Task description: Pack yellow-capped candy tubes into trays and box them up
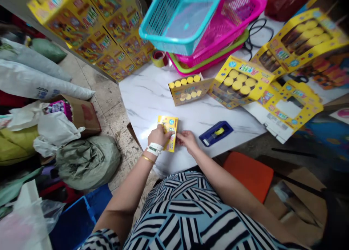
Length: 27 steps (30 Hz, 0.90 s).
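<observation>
A small yellow printed box (172, 125) lies on the white marbled table (141, 97) near its front edge. My left hand (158, 136), with bracelets at the wrist, grips the box from its left side, thumb on top. At the box's right edge is my right hand (187, 140), its fingers pinched together against the side; anything between them is too small to make out. A blue tape dispenser (216, 133) with a yellow roll stands to the right of my right hand. Behind the box stands an open carton (188, 93) with yellow-capped tubes in it.
Yellow boxes of capped tubes (240, 82) and a flattened carton (293, 106) fill the right. Teal (174, 42) and pink baskets (234, 24) stand at the back, beside a tape roll (159, 59). Stacked cartons (109, 35) rise at back left. An orange stool (248, 173) is below.
</observation>
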Each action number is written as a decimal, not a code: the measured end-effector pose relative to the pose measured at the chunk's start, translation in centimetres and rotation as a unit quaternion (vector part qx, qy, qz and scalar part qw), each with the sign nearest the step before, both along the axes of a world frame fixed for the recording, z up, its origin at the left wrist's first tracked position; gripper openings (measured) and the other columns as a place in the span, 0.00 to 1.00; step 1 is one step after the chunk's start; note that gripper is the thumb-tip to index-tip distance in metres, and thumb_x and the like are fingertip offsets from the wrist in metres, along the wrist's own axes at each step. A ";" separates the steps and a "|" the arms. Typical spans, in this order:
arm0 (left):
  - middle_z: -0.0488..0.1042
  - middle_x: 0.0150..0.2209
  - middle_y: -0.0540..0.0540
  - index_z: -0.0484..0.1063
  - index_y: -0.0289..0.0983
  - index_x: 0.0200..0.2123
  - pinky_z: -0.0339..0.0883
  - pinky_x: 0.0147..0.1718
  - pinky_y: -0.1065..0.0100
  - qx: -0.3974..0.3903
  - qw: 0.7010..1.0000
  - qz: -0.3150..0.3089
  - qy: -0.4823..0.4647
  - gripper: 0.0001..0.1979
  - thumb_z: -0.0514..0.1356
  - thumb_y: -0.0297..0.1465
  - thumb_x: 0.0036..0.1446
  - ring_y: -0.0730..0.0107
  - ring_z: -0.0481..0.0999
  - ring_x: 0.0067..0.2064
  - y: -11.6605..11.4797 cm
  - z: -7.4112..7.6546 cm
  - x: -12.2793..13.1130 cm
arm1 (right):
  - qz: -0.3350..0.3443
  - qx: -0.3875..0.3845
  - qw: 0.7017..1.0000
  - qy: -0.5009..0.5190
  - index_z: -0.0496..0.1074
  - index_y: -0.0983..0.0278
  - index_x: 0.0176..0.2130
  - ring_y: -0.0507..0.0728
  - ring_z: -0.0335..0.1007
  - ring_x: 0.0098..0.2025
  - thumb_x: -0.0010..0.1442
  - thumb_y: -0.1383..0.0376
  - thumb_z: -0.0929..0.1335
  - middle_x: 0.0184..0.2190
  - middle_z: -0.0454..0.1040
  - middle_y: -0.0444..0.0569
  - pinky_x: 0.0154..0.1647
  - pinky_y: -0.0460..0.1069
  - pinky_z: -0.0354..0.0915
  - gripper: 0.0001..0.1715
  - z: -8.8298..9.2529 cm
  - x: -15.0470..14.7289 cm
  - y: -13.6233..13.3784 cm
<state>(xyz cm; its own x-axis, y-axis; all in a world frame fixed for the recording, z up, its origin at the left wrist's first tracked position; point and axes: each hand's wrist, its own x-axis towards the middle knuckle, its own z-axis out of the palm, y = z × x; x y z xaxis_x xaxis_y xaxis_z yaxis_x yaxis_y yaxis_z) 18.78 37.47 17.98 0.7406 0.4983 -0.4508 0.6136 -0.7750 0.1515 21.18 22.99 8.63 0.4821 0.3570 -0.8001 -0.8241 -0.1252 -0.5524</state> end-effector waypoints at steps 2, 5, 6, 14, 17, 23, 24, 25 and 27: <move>0.79 0.34 0.38 0.69 0.35 0.48 0.70 0.37 0.59 0.012 0.999 0.005 -0.034 0.25 0.60 0.48 0.56 0.49 0.80 0.39 -0.7 1.0 -0.4 | 0.014 -0.025 0.999 -0.027 0.69 0.66 0.54 0.56 0.73 0.44 0.66 0.59 0.68 0.49 0.73 0.52 0.43 0.54 0.73 0.20 0.9 0.0 0.0; 0.72 0.55 0.28 0.65 0.29 0.58 0.64 0.55 0.53 0.053 0.990 -0.006 -0.134 0.35 0.63 0.46 0.53 0.44 0.71 0.57 -2.4 1.9 -1.5 | 0.043 -0.035 0.994 -0.098 0.71 0.67 0.49 0.53 0.73 0.38 0.67 0.58 0.67 0.43 0.74 0.49 0.38 0.51 0.73 0.17 2.5 -0.1 -0.1; 0.65 0.61 0.25 0.61 0.28 0.62 0.59 0.59 0.49 0.077 0.983 -0.004 -0.168 0.42 0.65 0.47 0.50 0.39 0.64 0.63 -3.0 1.6 -1.9 | 0.050 -0.034 0.990 -0.128 0.72 0.67 0.44 0.52 0.72 0.35 0.66 0.57 0.68 0.38 0.75 0.47 0.36 0.50 0.72 0.15 2.8 -0.3 -0.1; 0.46 0.70 0.25 0.51 0.34 0.69 0.66 0.52 0.49 0.122 0.971 -0.028 -0.204 0.43 0.61 0.34 0.52 0.38 0.67 0.60 -1.2 -2.9 -1.6 | 0.100 0.021 0.963 -0.249 0.64 0.60 0.25 0.53 0.62 0.17 0.46 0.46 0.70 0.15 0.64 0.40 0.20 0.48 0.62 0.22 4.4 -1.0 -3.4; 0.49 0.69 0.27 0.53 0.35 0.69 0.66 0.52 0.48 0.154 0.959 -0.064 -0.229 0.40 0.60 0.36 0.54 0.38 0.65 0.60 2.9 -1.7 -0.5 | 0.077 -0.014 0.944 -0.321 0.70 0.62 0.32 0.54 0.70 0.28 0.55 0.51 0.68 0.24 0.72 0.45 0.32 0.48 0.67 0.16 8.6 2.7 -8.3; 0.52 0.68 0.28 0.55 0.36 0.68 0.59 0.55 0.39 0.127 0.950 -0.129 -0.254 0.41 0.59 0.41 0.53 0.31 0.63 0.60 12.4 -0.1 6.1 | 0.069 -0.262 0.724 -0.635 0.71 0.64 0.52 0.67 0.58 0.64 0.54 0.52 0.71 0.57 0.68 0.60 0.67 0.62 0.52 0.30 17.6 17.2 -16.0; 0.54 0.67 0.28 0.56 0.35 0.68 0.58 0.56 0.38 0.116 0.951 -0.128 -0.255 0.41 0.60 0.41 0.52 0.31 0.63 0.61 13.4 -0.1 7.1 | 0.099 -0.324 0.669 -0.661 0.67 0.66 0.59 0.70 0.51 0.67 0.51 0.50 0.73 0.64 0.60 0.63 0.68 0.63 0.48 0.41 18.0 19.4 -16.4; 0.57 0.66 0.26 0.56 0.33 0.67 0.57 0.56 0.37 0.109 0.953 -0.118 -0.258 0.41 0.60 0.41 0.52 0.30 0.62 0.61 14.1 -0.2 7.9 | 0.147 -0.368 0.633 -0.665 0.61 0.67 0.64 0.72 0.46 0.69 0.48 0.48 0.74 0.68 0.53 0.64 0.69 0.64 0.46 0.52 18.1 21.3 -16.4; 0.54 0.67 0.22 0.53 0.29 0.68 0.50 0.57 0.30 0.104 0.952 -0.083 -0.275 0.45 0.60 0.43 0.50 0.23 0.55 0.65 14.2 -0.5 8.8 | 0.237 -0.421 0.590 -0.647 0.50 0.67 0.70 0.73 0.44 0.70 0.46 0.46 0.74 0.71 0.46 0.65 0.68 0.64 0.48 0.63 17.3 24.0 -16.0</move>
